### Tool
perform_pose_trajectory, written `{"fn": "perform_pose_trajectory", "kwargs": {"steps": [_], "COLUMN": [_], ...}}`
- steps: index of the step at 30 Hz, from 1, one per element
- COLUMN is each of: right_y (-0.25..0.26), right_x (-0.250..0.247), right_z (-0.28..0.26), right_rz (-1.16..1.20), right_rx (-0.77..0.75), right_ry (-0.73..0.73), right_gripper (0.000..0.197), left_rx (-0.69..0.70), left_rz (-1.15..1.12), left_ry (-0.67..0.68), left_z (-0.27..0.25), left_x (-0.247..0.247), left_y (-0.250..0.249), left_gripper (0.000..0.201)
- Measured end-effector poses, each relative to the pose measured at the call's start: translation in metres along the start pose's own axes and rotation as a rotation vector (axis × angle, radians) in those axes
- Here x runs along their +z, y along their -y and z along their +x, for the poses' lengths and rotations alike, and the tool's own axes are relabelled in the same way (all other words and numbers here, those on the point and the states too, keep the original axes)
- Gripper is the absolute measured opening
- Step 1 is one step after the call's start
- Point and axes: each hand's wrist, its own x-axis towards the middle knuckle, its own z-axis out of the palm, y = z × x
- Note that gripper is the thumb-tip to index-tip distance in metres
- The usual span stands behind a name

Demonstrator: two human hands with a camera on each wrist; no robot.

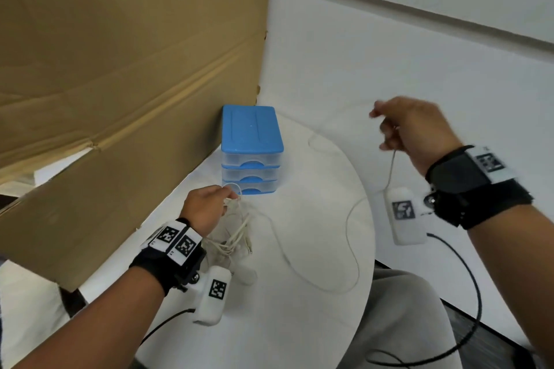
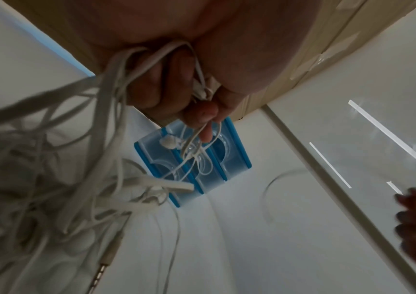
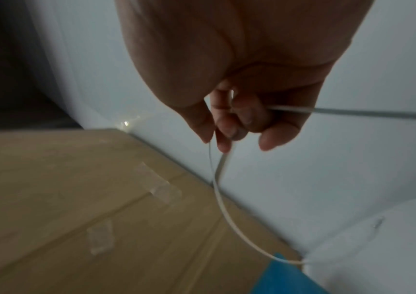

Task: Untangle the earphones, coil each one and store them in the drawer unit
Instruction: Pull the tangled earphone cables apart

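A tangle of white earphones hangs from my left hand, which pinches the cords just in front of the drawer unit. The left wrist view shows the bundle with an earbud and a jack plug dangling. My right hand is raised to the right and grips one white cable, which loops across the white round table back to the tangle. In the right wrist view the fingers curl round that cable. The unit has a blue lid and three clear drawers, all closed.
A large cardboard sheet stands upright along the left, right behind the drawer unit. White walls close the far side. The table edge curves on the right, with my grey-clad lap below it.
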Motion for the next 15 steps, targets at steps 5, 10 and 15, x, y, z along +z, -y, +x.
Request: {"fn": "perform_pose_trajectory", "kwargs": {"steps": [5,10,15], "right_y": [-0.079,-0.114,-0.131], "right_x": [0.024,0.070,0.131], "right_z": [-0.002,-0.029,-0.044], "right_rz": [-0.510,-0.935,-0.576], "right_rx": [0.207,0.177,0.225], "right_ry": [0.142,0.285,0.551], "right_gripper": [0.028,0.074,0.063], "left_rx": [0.068,0.084,0.104], "left_rz": [-0.077,-0.137,-0.188], "left_ry": [-0.002,0.001,0.037], "left_z": [-0.006,-0.011,-0.017], "left_x": [0.002,0.004,0.006], "left_y": [-0.006,-0.012,-0.018], "left_gripper": [0.024,0.022,0.022]}}
